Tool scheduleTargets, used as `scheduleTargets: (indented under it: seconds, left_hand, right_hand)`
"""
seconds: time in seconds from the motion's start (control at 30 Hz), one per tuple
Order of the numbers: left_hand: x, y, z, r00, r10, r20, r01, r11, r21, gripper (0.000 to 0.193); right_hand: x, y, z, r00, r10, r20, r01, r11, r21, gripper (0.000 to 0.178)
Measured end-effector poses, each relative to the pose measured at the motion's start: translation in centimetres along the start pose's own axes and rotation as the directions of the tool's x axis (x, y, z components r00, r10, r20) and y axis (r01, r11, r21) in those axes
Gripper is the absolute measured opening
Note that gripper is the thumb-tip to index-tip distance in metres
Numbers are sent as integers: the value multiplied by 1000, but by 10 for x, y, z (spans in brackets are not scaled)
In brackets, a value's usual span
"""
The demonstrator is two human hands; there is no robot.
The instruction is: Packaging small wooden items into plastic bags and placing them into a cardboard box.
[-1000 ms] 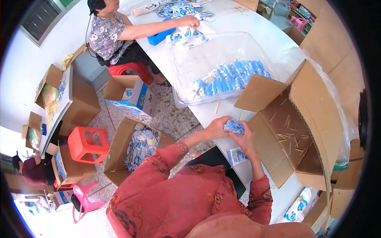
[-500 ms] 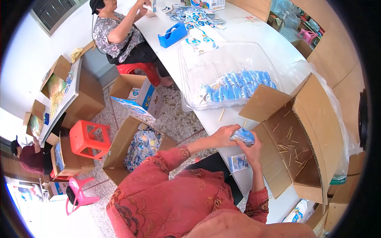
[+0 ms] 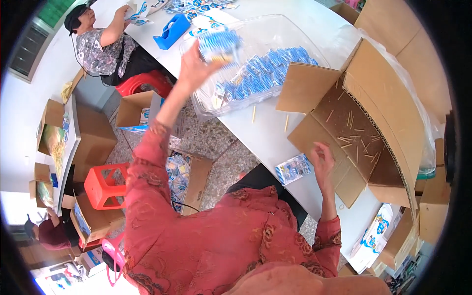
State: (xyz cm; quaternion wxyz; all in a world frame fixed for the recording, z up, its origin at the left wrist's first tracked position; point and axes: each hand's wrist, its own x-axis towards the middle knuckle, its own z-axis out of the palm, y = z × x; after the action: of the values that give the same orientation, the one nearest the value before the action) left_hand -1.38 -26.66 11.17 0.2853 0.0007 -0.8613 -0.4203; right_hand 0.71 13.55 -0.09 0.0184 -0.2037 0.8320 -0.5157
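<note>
My left hand (image 3: 194, 72) is stretched out to the far left, closed on a bundle of blue-and-white striped packets (image 3: 220, 43), slightly blurred. It holds the bundle over the far left part of a clear plastic tray (image 3: 206, 111). Rows of similar packets (image 3: 270, 73) lie in the tray. My right hand (image 3: 322, 160) is empty, its fingers loosely bent and apart, beside the lower flap of an open cardboard box (image 3: 393, 118). Just left of that hand, a flat blue-and-white packet (image 3: 294, 169) lies on the white table (image 3: 265, 142).
Thin wooden sticks (image 3: 361, 142) are scattered in the cardboard box. A blue tape dispenser (image 3: 172, 31) stands beyond the tray. A co-worker (image 3: 105, 49) sits at the far left of the table. On the floor are a carton of packets (image 3: 189, 177) and a red stool (image 3: 105, 187).
Both hands were together on the bundle near the table's front edge. The left hand has carried it far and left over the tray; the right has let go. The view has shifted too.
</note>
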Motion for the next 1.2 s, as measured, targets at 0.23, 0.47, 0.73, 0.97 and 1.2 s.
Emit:
scheduleTargets:
  seconds: [0.23, 0.47, 0.73, 0.97, 1.2]
  left_hand:
    - [46, -94, 6, 897, -233, 374, 207, 972, 109, 51]
    - [50, -88, 43, 619, -423, 661, 187, 898, 399, 53]
    - [43, -130, 62, 394, -372, 840, 522, 843, 128, 45]
    - [36, -123, 75, 485, -437, 758, 719, 692, -61, 65]
    - [41, -122, 85, 525, -400, 751, 740, 651, -170, 86]
  right_hand:
    - [-50, 38, -18, 988, -118, -99, 90, 962, -257, 12]
    - [-60, 38, -25, 988, -117, -104, 83, 954, -287, 13]
    - [-52, 37, -21, 989, -106, -100, 70, 948, -310, 11]
    - [-50, 42, -22, 991, -101, -84, 70, 947, -313, 12]
    - [-51, 42, -21, 996, -62, -59, 42, 954, -296, 13]
